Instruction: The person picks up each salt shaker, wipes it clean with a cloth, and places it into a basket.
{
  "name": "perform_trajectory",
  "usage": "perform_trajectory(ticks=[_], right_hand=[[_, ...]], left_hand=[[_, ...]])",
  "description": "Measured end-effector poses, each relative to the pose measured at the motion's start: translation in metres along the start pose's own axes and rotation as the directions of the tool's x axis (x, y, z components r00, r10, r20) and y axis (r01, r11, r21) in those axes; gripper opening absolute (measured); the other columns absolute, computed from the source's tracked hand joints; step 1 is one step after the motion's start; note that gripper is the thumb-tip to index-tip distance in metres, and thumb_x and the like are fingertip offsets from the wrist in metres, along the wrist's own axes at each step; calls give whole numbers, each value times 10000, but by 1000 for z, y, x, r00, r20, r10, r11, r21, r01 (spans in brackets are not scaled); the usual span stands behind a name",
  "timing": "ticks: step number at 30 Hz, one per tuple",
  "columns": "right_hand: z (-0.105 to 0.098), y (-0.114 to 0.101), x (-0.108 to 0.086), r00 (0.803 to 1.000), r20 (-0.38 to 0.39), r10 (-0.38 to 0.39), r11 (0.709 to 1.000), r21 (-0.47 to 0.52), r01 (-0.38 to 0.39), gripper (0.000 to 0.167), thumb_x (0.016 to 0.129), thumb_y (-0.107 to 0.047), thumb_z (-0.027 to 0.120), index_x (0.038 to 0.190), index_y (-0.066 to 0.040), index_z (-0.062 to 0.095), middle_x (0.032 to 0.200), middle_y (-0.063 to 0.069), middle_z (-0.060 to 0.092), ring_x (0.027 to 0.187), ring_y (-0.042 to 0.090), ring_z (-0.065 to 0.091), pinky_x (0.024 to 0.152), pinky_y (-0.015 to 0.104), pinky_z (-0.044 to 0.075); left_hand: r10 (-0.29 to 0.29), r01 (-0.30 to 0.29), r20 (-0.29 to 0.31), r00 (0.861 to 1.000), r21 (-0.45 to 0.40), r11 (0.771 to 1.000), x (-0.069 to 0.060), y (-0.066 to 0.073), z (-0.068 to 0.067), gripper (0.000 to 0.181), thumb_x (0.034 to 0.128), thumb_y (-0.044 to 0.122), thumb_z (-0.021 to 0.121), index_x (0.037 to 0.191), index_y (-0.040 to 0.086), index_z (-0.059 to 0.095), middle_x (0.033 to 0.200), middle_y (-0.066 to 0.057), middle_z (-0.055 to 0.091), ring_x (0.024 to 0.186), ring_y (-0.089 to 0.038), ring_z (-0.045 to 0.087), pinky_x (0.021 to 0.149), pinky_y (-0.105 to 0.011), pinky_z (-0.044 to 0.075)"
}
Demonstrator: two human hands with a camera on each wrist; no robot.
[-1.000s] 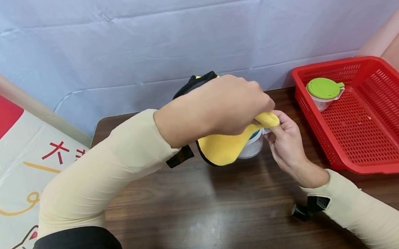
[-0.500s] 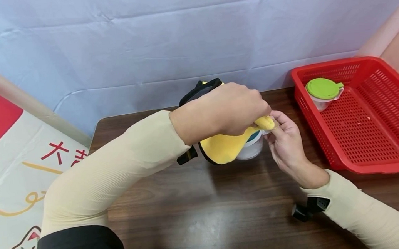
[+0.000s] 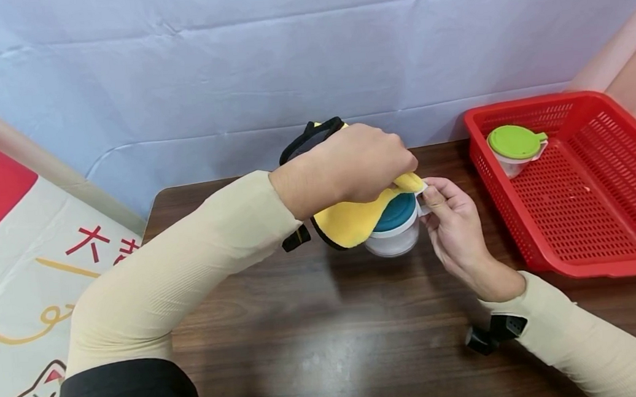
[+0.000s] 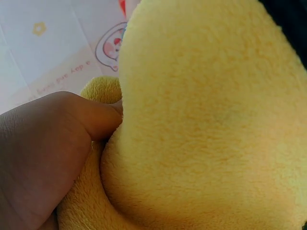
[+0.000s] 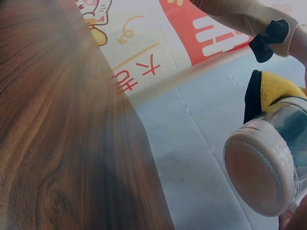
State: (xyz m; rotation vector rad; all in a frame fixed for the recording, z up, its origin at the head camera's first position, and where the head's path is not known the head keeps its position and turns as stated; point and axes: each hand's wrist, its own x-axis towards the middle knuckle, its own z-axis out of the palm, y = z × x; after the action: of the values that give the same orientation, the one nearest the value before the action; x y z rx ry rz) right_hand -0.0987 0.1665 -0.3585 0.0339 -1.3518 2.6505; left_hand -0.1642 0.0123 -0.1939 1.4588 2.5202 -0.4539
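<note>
My left hand [image 3: 357, 162] grips a bunched yellow cloth [image 3: 347, 224] with a black edge and a dark reverse side. In the left wrist view, the plush cloth [image 4: 206, 115] fills most of the picture and hides the fingertips. Beneath the cloth is a clear jar [image 3: 393, 242] with a blue lid [image 3: 396, 211], partly covered by it. My right hand [image 3: 455, 226] pinches the jar's white handle [image 3: 424, 208] from the right, close to the cloth's end. The right wrist view shows the underside of the jar [image 5: 256, 175], raised off the table.
A red perforated basket [image 3: 566, 267] stands on the right of the brown wooden table [image 3: 306, 347]. In its back left corner sits a similar jar with a green lid [image 3: 515, 141]. A pale blue sheet [image 3: 297, 58] hangs behind the table.
My left hand and the cloth have shifted slightly left, away from the handle end. More of the blue lid shows now. The right hand has stayed nearly still at the handle.
</note>
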Motion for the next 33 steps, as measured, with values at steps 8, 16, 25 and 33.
perform_trajectory(ticks=[8, 16, 25, 33], right_hand=[[-1, 0, -2, 1000, -2, 7, 1000, -4, -7, 122, 1007, -44, 598, 996, -68, 717, 891, 21, 699, 752, 95, 623, 662, 161, 518], [0, 0, -1, 1000, 7, -3, 1000, 18, 3, 125, 1001, -31, 601, 993, -63, 722, 894, 30, 713, 744, 98, 629, 650, 158, 515], [1, -1, 0, 1000, 18, -4, 1000, 9, 4, 121, 999, -29, 603, 999, -60, 720, 910, 33, 711, 750, 100, 620, 652, 159, 512], [2, -1, 1, 1000, 12, -12, 1000, 10, 12, 108, 989, -37, 618, 993, -64, 723, 904, 34, 714, 741, 102, 623, 627, 158, 508]], left_hand=[[-38, 39, 9, 999, -56, 998, 5, -17, 9, 294, 1025, 281, 614, 1297, 184, 669, 1195, -16, 685, 995, -200, 631, 892, -341, 529], [-103, 110, 65, 993, -105, 988, 10, -46, 18, 264, 1036, 247, 599, 1279, 160, 656, 1195, -44, 668, 1027, -223, 615, 926, -368, 515], [-156, 178, 129, 979, -178, 968, 10, -71, 30, 349, 1053, 248, 577, 1388, 156, 602, 1310, -48, 633, 1170, -246, 613, 997, -385, 492], [-126, 175, 191, 973, -265, 948, 4, -75, 43, 333, 1067, 253, 544, 1371, 127, 595, 1245, -58, 634, 1024, -221, 619, 886, -360, 505]])
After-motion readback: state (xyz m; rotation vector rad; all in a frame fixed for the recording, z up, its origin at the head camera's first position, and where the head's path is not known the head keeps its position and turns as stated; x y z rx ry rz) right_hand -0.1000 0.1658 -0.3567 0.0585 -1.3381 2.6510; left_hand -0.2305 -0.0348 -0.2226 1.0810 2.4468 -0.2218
